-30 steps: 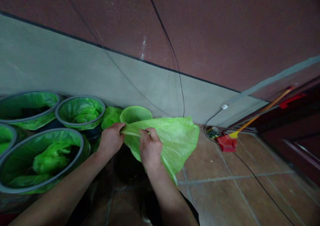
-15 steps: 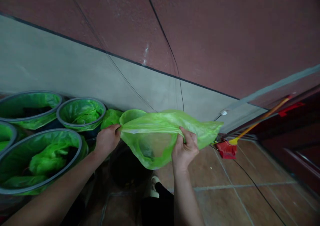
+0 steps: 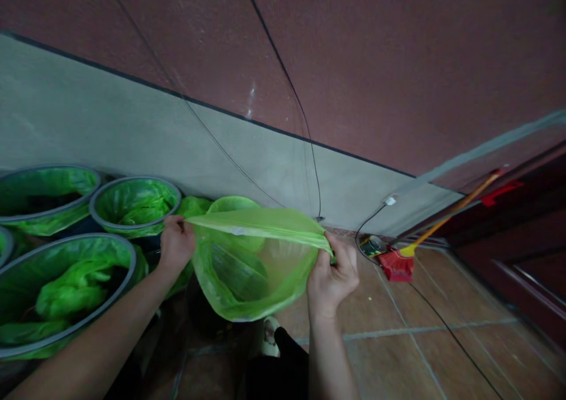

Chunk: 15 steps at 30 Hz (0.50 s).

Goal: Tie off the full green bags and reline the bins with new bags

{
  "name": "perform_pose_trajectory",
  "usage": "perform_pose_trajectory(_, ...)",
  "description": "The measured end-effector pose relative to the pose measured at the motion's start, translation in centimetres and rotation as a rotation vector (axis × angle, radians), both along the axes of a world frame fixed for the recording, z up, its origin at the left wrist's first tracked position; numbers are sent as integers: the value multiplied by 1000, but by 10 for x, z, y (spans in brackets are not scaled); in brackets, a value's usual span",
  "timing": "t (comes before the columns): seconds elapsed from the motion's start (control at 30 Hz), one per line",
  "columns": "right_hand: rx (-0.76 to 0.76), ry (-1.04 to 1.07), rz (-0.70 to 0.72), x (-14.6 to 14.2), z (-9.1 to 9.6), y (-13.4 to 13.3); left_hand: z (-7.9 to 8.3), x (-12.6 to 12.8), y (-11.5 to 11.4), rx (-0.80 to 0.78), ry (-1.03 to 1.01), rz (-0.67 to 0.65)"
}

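Note:
A thin, light green plastic bag [image 3: 247, 270] hangs stretched between my two hands above the floor. My left hand [image 3: 175, 245] pinches its left edge, close to the lined bins. At the bag's right edge, my right hand [image 3: 332, 273] is closed on the rim. The bag's mouth is partly pulled apart and sags below my hands. Through the film a dark round bin [image 3: 221, 314] shows beneath it.
Several grey-rimmed bins with green liners, such as one [image 3: 66, 294] at the left and one [image 3: 135, 202] behind it, stand along the wall. A red dustpan [image 3: 398, 265] with a yellow-handled broom [image 3: 455, 210] lies at the right. Black cables [image 3: 442, 311] cross the tiled floor.
My right hand slid rightwards along the bag's edge, away from my left. The bag went from a folded sheet to a stretched, partly parted mouth.

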State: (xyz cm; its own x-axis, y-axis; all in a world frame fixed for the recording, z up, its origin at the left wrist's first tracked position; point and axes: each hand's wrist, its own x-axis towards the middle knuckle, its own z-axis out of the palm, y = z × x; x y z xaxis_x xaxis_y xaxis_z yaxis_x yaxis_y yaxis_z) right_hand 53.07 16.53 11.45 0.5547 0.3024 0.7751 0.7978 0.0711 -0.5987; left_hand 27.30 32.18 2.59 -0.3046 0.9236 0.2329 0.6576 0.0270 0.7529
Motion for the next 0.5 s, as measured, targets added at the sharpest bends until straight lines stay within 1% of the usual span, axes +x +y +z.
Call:
perform_pose_trajectory(0.13,6,20,-14,6,3,-3,8,1,-6,30,102,-34)
perform_pose_trajectory(0.23,44,40,-42,18,6,-5,20,3,-9,33,111,-147)
perform_pose_trajectory(0.27,58,45,-49,23,7,-7,25,3,-10,22,64,-206)
perform_pose_trajectory(0.33,66,59,-66,37,11,-10,36,5,-12,-58,-119,-362)
perform_pose_trajectory(0.4,35,74,-88,54,18,-17,46,4,-14,-218,-325,-562)
perform_pose_trajectory(0.43,5,79,-96,63,22,-22,50,3,-15,-296,-389,-664)
perform_pose_trajectory(0.47,-33,84,-94,73,27,-27,52,1,-15,-344,-404,-746)
perform_pose_trajectory(0.5,-72,92,-82,83,33,-34,53,-1,-14,-353,-369,-799)
